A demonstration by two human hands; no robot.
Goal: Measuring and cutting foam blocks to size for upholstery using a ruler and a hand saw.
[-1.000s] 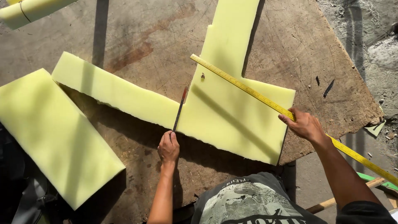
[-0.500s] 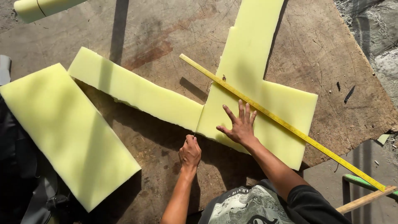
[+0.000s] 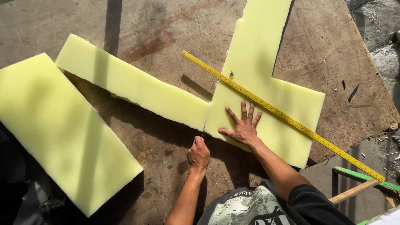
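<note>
- Two bare hands work at the near edge of a pale yellow foam sheet [image 3: 266, 104] lying on a worn wooden bench [image 3: 175, 33].
- Left hand [image 3: 198, 155] is closed in a fist around a thin blade [image 3: 203, 131], whose tip meets the foam where a long strip [image 3: 129, 83] joins the wider piece.
- Right hand [image 3: 243, 127] lies flat on the foam, fingers spread wide, holding nothing, just right of the blade.
- Yellow measuring ruler [image 3: 275, 112] lies slantwise across the foam, from far left to near right, just beyond the right hand's fingertips.
- Separate foam slab [image 3: 62, 133] lies at the left, touching the strip's far-left end.
</note>
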